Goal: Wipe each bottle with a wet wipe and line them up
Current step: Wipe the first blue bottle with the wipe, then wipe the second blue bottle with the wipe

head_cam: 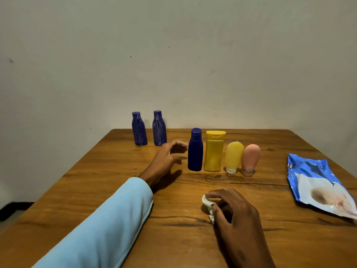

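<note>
A wooden desk [116,190] is filling the lower view, its near part lying bare between the two arms, its left edge running diagonally toward the far corner and its back edge meeting a pale wall [173,55]. The right hand [231,209] is resting on the desk close to the camera, its fingers curling down and pinching a crumpled white wet wipe [207,205] against the wood. To its left a light blue sleeve [100,225] is stretching forward, and the left hand [166,159] is hovering with fingers loosely spread and holding nothing, its fingertips sitting just beside the plain blue bottle [195,149] without clearly touching it. That bottle is standing upright at the left end of a tight row, followed rightward by a yellow flip-cap bottle [214,151], a small yellow squeeze tube [233,156] standing on its clear cap, and a pink squeeze tube [250,159] leaning slightly. A blue wipes packet [316,180] is lying flat near the right edge, well apart from the row. Farther back on the left, two streaked blue bottles [139,129] are standing upright near the back edge, apart from each other and from the row, with open wood lying around them.
</note>
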A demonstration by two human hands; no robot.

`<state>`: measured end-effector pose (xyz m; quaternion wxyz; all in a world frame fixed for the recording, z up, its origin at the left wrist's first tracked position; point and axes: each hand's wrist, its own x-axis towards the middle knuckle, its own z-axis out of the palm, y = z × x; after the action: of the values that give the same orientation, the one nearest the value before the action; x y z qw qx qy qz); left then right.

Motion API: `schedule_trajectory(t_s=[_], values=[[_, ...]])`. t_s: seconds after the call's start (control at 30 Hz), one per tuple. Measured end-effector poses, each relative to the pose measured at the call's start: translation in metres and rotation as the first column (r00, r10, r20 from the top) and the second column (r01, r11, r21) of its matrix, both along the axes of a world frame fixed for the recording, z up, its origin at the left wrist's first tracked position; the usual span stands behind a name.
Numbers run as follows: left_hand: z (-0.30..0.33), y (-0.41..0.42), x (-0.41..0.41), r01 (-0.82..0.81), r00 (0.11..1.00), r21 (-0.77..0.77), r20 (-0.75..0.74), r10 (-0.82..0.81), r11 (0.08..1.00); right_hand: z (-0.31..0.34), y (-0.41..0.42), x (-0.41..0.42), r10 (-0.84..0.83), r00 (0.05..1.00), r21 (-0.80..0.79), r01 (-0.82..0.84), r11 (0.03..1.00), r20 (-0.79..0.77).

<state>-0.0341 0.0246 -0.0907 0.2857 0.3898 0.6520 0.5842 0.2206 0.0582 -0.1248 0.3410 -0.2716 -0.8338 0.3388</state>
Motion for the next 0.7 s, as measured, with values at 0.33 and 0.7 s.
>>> schedule_trajectory(t_s=[0.33, 0.7], values=[[0.086, 0.035, -0.118, -0.491, 0.365, -0.016, -0.911, 0.189, 0.871, -0.005, 0.001, -0.003, -0.003, 1.000, 0.027, 0.002, 1.000, 0.031], [0.094, 0.044, -0.130, -0.510, 0.390, -0.038, -0.900, 0.192, 0.859, -0.003, 0.003, -0.004, -0.019, 1.000, 0.045, 0.018, 0.999, 0.024]])
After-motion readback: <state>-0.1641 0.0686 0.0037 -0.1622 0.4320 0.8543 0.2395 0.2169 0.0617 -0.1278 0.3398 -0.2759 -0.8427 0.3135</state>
